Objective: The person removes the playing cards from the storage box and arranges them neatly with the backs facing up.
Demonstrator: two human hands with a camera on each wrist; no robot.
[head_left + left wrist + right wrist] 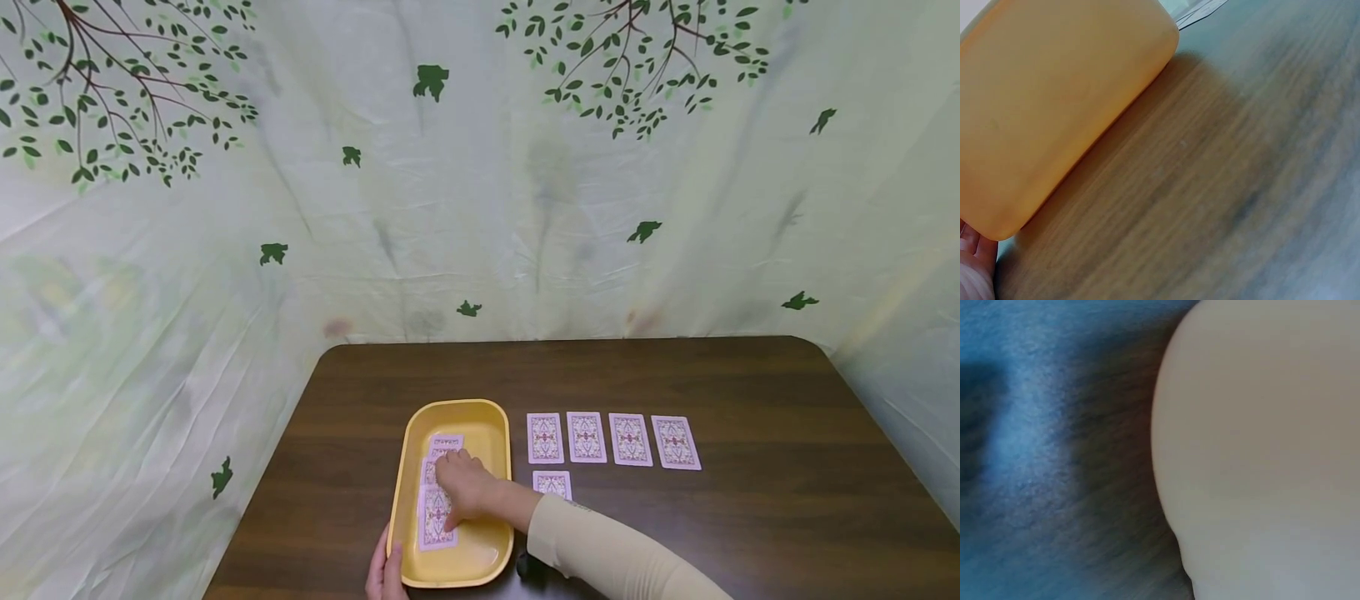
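Note:
A yellow tray lies on the table with several patterned playing cards in it, backs up and overlapping. My left hand holds the tray's lower left edge, thumb near the rim. In the left wrist view, part of that hand shows by the tray's outer wall. Inside the tray, my right hand is over the cards, its thumb at the lower card and its fingers bent at the upper ones. Its fingertips are partly hidden, so a grip on a card cannot be made out.
Right of the tray, several cards lie face down in a row on the brown table. Below them another card is partly covered by my right sleeve. A leaf-printed curtain hangs behind the table.

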